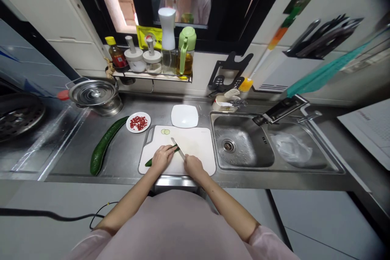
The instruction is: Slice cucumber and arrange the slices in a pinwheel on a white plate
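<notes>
On the white cutting board [198, 146], my left hand [163, 157] is closed over a dark green cucumber piece [148, 163], whose ends show on either side of the fingers. My right hand [193, 166] grips the handle of a knife [179, 148]. Its blade points up and to the left, beside the right end of the cucumber piece. Two pale round slices [165, 132] lie near the board's upper left. A white square plate [184, 116] sits just behind the board. To its left is a round plate [129, 126] of chopped red pieces.
A long whole cucumber [105, 146] lies on the left counter, near a lidded steel pot [108, 107]. The double sink [243, 164] is at the right. Bottles and jars stand on a wall shelf [140, 74] behind.
</notes>
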A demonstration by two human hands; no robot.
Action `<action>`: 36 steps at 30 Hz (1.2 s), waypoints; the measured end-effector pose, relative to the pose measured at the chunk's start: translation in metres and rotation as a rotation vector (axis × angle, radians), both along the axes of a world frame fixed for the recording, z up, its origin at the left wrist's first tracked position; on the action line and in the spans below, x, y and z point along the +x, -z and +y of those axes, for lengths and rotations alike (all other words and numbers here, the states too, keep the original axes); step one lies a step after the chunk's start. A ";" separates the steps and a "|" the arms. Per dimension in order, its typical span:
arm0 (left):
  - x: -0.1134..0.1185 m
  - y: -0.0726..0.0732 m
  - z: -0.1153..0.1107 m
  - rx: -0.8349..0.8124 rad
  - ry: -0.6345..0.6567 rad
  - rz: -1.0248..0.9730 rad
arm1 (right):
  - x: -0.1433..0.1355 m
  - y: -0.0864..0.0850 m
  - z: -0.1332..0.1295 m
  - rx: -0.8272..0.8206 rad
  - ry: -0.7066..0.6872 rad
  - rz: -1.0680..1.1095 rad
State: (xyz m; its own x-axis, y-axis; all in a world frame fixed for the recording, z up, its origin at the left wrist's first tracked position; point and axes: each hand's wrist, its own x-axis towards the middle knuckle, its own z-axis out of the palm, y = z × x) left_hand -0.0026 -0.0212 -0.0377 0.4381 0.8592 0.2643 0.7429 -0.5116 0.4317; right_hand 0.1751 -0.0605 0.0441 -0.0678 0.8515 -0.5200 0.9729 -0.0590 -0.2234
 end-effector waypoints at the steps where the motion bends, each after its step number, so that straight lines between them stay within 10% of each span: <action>1: 0.000 0.000 0.000 0.003 0.001 0.002 | 0.000 0.000 0.000 -0.001 0.001 -0.002; 27: 0.006 -0.021 -0.008 -0.112 -0.107 0.010 | 0.005 -0.003 0.005 0.085 0.038 -0.051; 36: -0.001 -0.029 0.002 -0.122 -0.469 -0.246 | 0.026 -0.010 0.002 0.282 0.044 -0.213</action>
